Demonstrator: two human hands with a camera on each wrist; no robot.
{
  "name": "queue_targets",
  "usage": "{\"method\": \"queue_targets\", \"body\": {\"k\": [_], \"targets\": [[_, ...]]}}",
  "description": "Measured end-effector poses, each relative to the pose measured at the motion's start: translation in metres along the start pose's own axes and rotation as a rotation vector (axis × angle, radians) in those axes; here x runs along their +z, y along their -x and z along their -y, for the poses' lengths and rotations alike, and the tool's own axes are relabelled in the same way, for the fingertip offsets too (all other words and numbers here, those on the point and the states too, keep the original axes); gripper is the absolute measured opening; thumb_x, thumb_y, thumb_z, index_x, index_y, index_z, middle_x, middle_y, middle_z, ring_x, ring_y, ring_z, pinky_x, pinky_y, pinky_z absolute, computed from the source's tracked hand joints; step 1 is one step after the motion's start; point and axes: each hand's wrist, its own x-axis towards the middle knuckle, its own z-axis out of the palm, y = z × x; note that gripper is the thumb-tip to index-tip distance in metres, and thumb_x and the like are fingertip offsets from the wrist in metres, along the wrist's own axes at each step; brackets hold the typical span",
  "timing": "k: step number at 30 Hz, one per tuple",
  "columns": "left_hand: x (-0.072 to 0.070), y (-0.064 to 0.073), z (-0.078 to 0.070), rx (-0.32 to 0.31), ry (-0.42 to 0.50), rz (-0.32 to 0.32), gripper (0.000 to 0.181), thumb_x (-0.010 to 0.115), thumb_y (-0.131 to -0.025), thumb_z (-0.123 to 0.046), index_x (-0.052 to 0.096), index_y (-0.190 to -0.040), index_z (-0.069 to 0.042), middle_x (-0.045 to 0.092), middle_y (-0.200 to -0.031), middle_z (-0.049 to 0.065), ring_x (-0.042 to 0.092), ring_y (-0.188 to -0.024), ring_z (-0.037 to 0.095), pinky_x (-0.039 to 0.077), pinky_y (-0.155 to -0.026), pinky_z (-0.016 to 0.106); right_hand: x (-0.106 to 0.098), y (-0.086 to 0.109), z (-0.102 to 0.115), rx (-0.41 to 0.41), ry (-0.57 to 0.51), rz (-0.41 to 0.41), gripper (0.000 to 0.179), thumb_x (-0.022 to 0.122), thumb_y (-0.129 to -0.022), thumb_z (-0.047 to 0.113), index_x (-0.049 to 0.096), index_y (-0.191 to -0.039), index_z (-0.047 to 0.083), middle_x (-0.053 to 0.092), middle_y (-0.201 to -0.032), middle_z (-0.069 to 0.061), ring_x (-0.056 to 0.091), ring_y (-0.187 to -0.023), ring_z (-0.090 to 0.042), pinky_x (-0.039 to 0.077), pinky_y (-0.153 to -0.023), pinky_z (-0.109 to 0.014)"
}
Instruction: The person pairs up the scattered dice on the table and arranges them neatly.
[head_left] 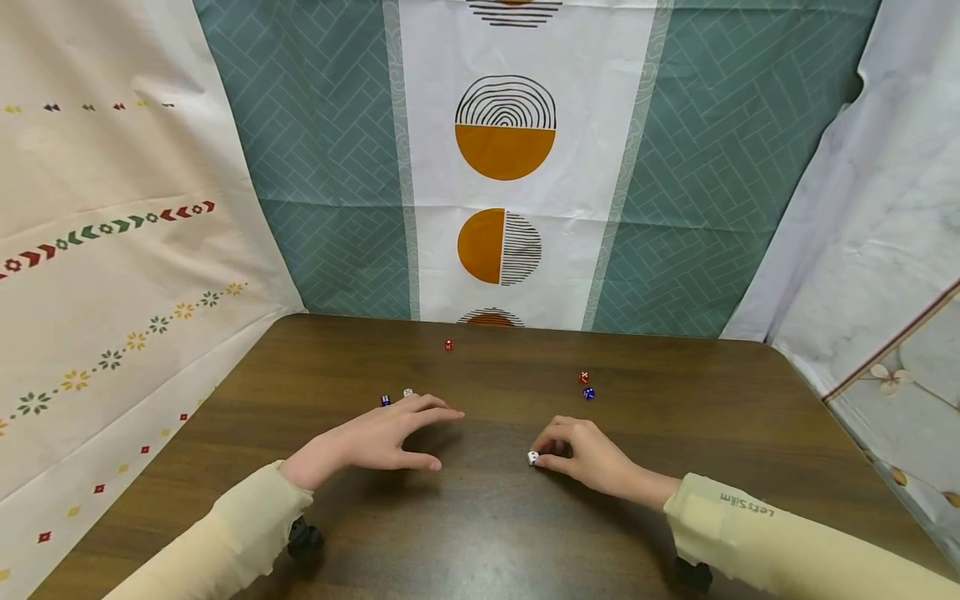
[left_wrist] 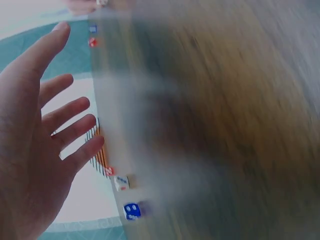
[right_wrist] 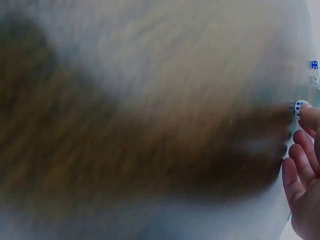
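Between thumb and fingertips my right hand pinches a white die just above the table, right of centre; the right wrist view shows dark pips on this die. My left hand hovers over the table with fingers spread and nothing held. Just behind it are a blue die and another white die, the latter partly covered by the hand in the head view. Both the blue die and the white die show in the left wrist view.
A red die lies near the table's back edge. Another red die and a blue die lie close together behind my right hand. The brown wooden table is bordered by a patterned curtain at the back and cloths at both sides.
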Motion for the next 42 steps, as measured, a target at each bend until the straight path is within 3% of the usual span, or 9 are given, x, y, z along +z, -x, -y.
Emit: {"method": "queue_targets", "body": {"k": [5, 20, 30, 42], "targets": [[0.002, -0.004, -0.008, 0.015, 0.021, 0.022, 0.066, 0.059, -0.092, -0.060, 0.043, -0.148, -0.029, 0.047, -0.143, -0.006, 0.050, -0.128, 0.015, 0.047, -0.102, 0.041, 0.006, -0.001, 0.005, -0.002, -0.041, -0.010, 0.008, 0.076, -0.086, 0.018, 0.074, -0.094, 0.019, 0.064, -0.087, 0.009, 0.053, -0.073, 0.003, 0.049, -0.066, -0.019], [0.015, -0.017, -0.026, 0.029, 0.142, 0.074, 0.060, 0.059, -0.094, -0.053, 0.047, -0.146, -0.024, 0.054, -0.137, -0.006, 0.055, -0.125, 0.014, 0.048, -0.102, 0.037, 0.019, -0.003, 0.017, 0.030, -0.093, -0.017, 0.009, 0.078, -0.085, 0.021, 0.075, -0.093, 0.019, 0.064, -0.083, 0.010, 0.053, -0.072, 0.004, 0.047, -0.065, -0.018], [0.028, -0.030, -0.035, 0.038, 0.263, 0.011, 0.049, 0.067, -0.094, -0.038, 0.056, -0.136, -0.015, 0.063, -0.122, 0.002, 0.062, -0.107, 0.015, 0.052, -0.084, 0.024, 0.024, -0.005, 0.021, 0.055, -0.106, -0.033, 0.008, 0.079, -0.084, 0.021, 0.076, -0.092, 0.019, 0.065, -0.082, 0.009, 0.052, -0.070, 0.004, 0.047, -0.064, -0.018], [0.040, -0.039, -0.042, -0.001, 0.240, -0.003, 0.037, 0.067, -0.094, -0.031, 0.062, -0.127, -0.015, 0.064, -0.116, -0.001, 0.061, -0.101, 0.012, 0.052, -0.085, 0.022, 0.028, -0.005, 0.024, 0.099, -0.125, -0.045, 0.008, 0.079, -0.084, 0.024, 0.076, -0.091, 0.021, 0.063, -0.081, 0.011, 0.053, -0.070, 0.003, 0.046, -0.064, -0.018]]}}
